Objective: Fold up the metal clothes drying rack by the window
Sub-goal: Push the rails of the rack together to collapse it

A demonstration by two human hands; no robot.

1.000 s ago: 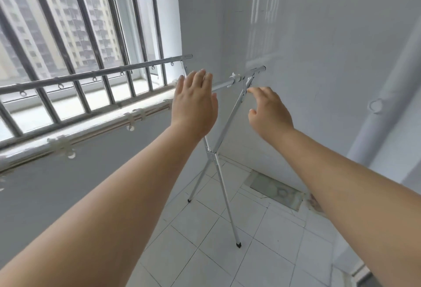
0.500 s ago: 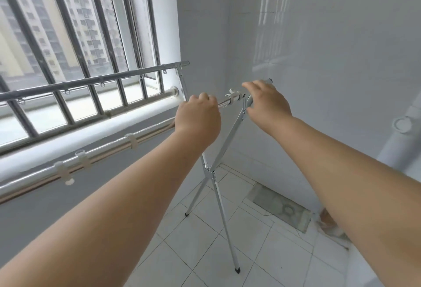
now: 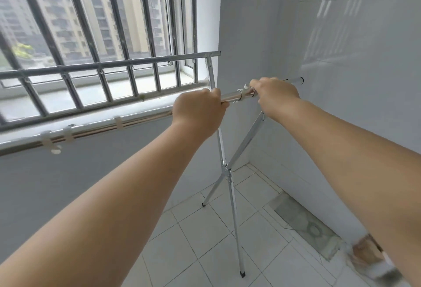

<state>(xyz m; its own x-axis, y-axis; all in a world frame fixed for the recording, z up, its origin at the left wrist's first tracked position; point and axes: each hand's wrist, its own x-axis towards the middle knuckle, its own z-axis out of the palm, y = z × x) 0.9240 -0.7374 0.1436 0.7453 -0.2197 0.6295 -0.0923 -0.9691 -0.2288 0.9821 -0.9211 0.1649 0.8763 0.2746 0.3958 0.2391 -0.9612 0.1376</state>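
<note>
A person's left hand [image 3: 199,109] and right hand [image 3: 276,97] close around the near top rail of a metal clothes drying rack [image 3: 227,168], which stands unfolded on the tiled floor [image 3: 205,241] in the corner beside the barred window [image 3: 102,36].

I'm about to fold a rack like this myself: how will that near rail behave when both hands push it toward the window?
The near rail is polished metal tube, so probably stiff but slippery; both the left hand and right hand wrap it. The crossed legs look thin and meet at one pivot, so the rack likely feels light and could sway or tip.
</note>
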